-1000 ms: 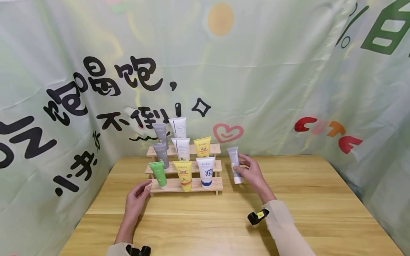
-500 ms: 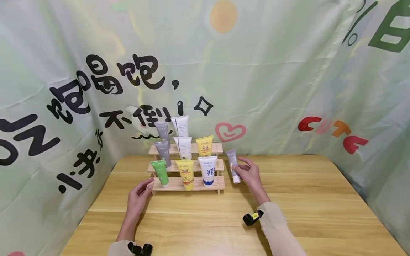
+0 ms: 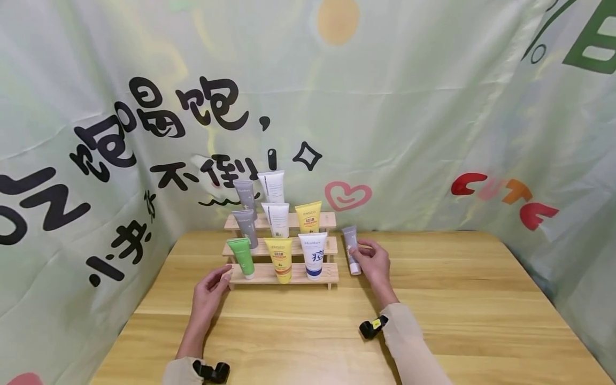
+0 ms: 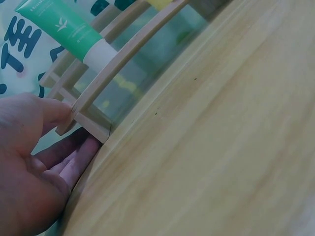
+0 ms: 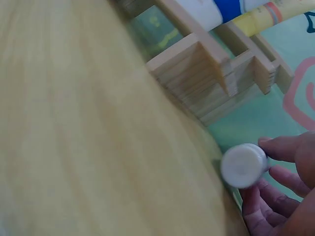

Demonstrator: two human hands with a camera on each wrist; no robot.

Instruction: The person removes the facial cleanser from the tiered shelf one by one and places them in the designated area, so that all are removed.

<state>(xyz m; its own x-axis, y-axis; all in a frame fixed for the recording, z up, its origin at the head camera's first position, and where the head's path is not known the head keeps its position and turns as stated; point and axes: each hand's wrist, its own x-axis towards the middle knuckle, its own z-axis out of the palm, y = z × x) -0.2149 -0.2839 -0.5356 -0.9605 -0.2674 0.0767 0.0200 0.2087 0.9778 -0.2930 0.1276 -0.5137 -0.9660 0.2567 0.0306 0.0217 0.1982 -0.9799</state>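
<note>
A three-step wooden display rack [image 3: 289,274] stands on the table with squeeze tubes on its steps. My left hand [image 3: 208,297] holds the rack's left front end; in the left wrist view the thumb lies at the shelf end and fingers reach round the leg. Just right of the rack, my right hand [image 3: 375,264] pinches a grey squeeze tube [image 3: 351,243], cap down and slightly tilted. Its white cap [image 5: 242,166] faces the right wrist camera, apart from the rack. Whether the cap touches the table I cannot tell.
The front step bears a green tube [image 3: 242,256], a yellow tube [image 3: 280,259] and a white-and-blue tube [image 3: 313,254]. Grey, white and another yellow tube [image 3: 308,216] stand on the steps behind. A printed cloth [image 3: 409,133] hangs behind the wooden table [image 3: 462,299].
My right hand has moved a little left with the grey tube, closer to the rack. The left hand stays at the rack's end. The head view has shifted slightly.
</note>
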